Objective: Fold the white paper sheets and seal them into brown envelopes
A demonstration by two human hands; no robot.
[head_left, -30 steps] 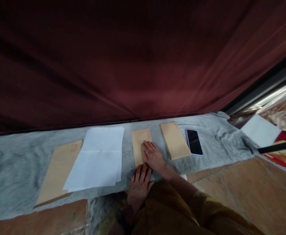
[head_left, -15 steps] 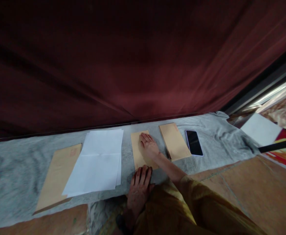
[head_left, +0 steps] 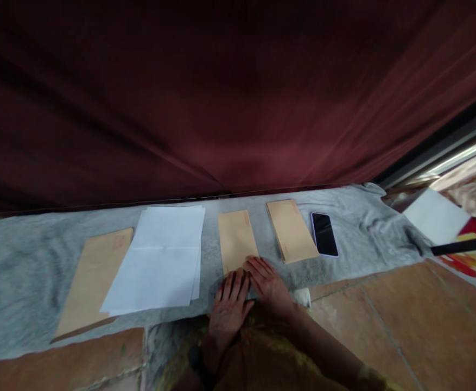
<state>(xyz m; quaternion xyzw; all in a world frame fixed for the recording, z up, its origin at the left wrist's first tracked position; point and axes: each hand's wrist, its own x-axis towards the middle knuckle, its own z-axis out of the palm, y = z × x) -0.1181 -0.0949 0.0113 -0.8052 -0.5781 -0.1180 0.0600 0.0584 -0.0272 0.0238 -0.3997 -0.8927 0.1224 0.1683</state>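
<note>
A brown envelope lies flat on the grey cloth straight ahead of me. My left hand rests palm down at its near end, fingers stretched out and touching its lower edge. My right hand lies flat beside it, fingertips on the envelope's near right corner. Neither hand holds anything. To the left sits a stack of white paper sheets, and a larger brown envelope is partly tucked under them.
A stack of brown envelopes and a black phone lie to the right on the cloth. A dark red curtain hangs behind. Orange floor tiles lie in front. A white sheet and a black rod are at far right.
My right hand has slid back along the middle envelope, from its far end to its near edge, beside my left hand. The envelope is now fully uncovered.
</note>
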